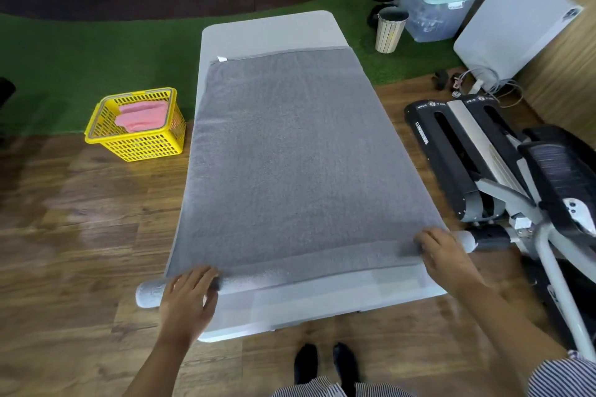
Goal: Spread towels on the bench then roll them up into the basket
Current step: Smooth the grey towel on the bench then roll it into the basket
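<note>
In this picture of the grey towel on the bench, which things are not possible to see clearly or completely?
Head view only:
- Left hand: motion-blurred fingers, so its hold on the grey towel roll is unclear.
- Right hand: covers the roll's right end.
- Yellow basket: pink towels partly behind the mesh wall; count unclear.
- Bench: legs hidden under its top.
- White towel label: too small to read.
- Clear storage box: contents too blurred.

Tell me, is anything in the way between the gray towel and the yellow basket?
Nothing visible is. The gray towel lies on the bench, and the yellow basket sits on the floor to its left, with only bare floor between. Pink towels already lie inside.
</note>
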